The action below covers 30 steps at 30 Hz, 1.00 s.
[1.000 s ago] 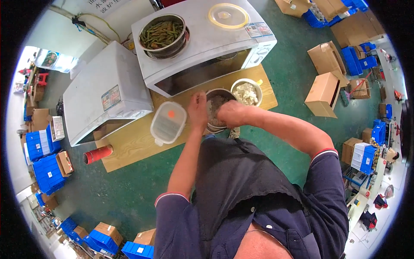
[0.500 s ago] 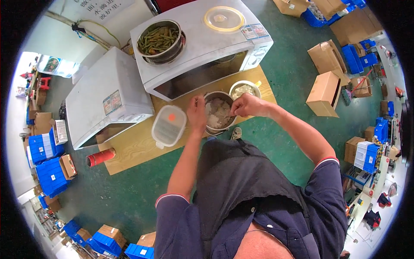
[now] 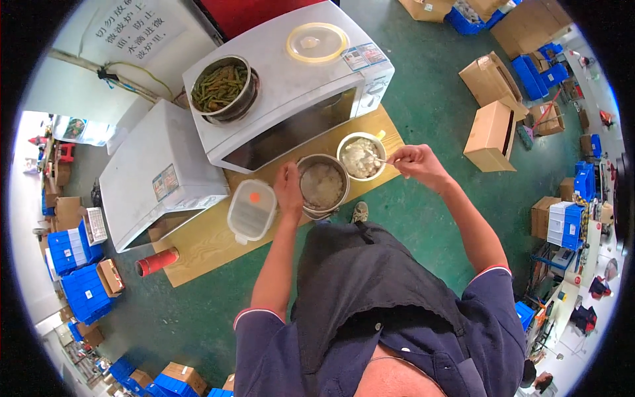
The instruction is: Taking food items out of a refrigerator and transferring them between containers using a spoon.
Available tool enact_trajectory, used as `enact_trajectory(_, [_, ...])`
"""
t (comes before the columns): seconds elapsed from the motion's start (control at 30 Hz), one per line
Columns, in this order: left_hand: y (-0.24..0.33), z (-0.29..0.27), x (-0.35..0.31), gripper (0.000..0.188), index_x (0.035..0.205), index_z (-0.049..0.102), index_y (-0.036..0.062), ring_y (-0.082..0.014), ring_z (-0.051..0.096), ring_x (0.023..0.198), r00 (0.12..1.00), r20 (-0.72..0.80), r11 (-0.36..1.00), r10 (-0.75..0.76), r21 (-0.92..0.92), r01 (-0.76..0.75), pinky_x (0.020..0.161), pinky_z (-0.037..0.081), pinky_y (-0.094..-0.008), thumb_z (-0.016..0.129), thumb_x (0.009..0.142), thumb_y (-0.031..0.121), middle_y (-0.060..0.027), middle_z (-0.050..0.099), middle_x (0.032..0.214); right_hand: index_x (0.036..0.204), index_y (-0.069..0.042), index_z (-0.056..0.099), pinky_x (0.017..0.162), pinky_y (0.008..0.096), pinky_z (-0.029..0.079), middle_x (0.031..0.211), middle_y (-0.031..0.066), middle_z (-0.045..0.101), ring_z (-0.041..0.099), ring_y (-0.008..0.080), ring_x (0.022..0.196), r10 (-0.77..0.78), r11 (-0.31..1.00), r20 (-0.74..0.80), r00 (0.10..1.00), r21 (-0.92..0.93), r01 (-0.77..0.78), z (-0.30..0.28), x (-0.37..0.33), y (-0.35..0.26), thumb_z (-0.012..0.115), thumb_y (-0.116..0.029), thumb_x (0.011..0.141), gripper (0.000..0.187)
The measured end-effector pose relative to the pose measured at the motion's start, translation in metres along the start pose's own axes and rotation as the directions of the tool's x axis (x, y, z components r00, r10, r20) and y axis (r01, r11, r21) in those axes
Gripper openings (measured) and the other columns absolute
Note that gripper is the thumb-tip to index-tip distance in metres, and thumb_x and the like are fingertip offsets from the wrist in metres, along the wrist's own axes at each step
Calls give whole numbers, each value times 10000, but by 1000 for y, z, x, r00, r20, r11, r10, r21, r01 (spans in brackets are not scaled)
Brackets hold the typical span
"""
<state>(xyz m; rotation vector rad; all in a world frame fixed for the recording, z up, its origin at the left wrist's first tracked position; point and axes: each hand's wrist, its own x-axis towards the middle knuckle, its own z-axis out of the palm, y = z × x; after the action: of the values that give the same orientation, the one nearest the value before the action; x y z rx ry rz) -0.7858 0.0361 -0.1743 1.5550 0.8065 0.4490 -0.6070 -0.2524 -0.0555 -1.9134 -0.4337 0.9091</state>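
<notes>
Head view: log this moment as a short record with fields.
left hand: grips rim of rice pot
right hand: holds spoon over bowl
bowl: white food, right of the pot
box: lidded, clear, left of the pot
microwave: behind both, bean pot on top
table: wooden

My left hand [image 3: 289,188] reaches far out ahead of me, arm nearly straight, fingers curled downward in a loose grip with the back of the hand up. My right hand [image 3: 413,161] sits further right, elbow bent, wrist turned inward, thumb and fingertips pinched together in a closed grip
</notes>
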Motion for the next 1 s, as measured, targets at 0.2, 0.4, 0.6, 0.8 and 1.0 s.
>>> enact_trajectory(0.2, [3, 1, -2, 357, 1126, 657, 6, -113, 544, 983, 998, 9, 998, 61, -36, -61, 891, 432, -268, 540, 1053, 335, -28, 642, 1057, 1034, -69, 711, 624, 410, 540, 800, 119, 711, 693, 294, 702, -424, 589, -72, 903, -779, 215, 31, 6, 63, 593, -72, 892, 185])
enact_trajectory(0.4, [4, -4, -1, 388, 1127, 653, -4, -129, 550, 1011, 999, 31, 999, 33, -17, -32, 918, 429, -274, 530, 1057, 358, -43, 644, 1069, 1149, -65, 642, 616, 434, 541, 794, 132, 692, 685, 321, 702, -555, 535, -151, 818, -818, 211, 44, -1, 72, 580, -79, 899, 258])
enact_trajectory(0.6, [17, 5, -5, 342, 1086, 646, -15, -123, 567, 931, 997, -17, 997, 77, -13, -77, 864, 462, -281, 538, 1050, 308, -40, 648, 985, 1131, -32, 610, 658, 445, 547, 846, 153, 691, 694, 332, 758, -472, 499, -86, 877, -846, 185, 49, 10, 102, 556, -65, 866, 272])
enact_trajectory(0.8, [5, -1, -1, 324, 1068, 655, -1, -127, 569, 919, 998, -21, 997, 63, -32, -64, 856, 465, -293, 545, 1041, 302, -38, 657, 990, 1064, -32, 599, 671, 453, 549, 851, 156, 691, 695, 343, 777, -414, 489, 9, 910, -841, 231, 53, 21, 81, 554, -70, 859, 213])
enact_trajectory(1.0, [6, 1, -2, 335, 1094, 652, -15, -152, 591, 958, 996, -14, 996, 85, -15, -86, 889, 468, -306, 543, 1043, 298, -77, 671, 1015, 1102, -30, 639, 679, 439, 557, 847, 154, 704, 701, 329, 778, -516, 549, -105, 850, -802, 234, 42, 9, 89, 557, -52, 861, 255])
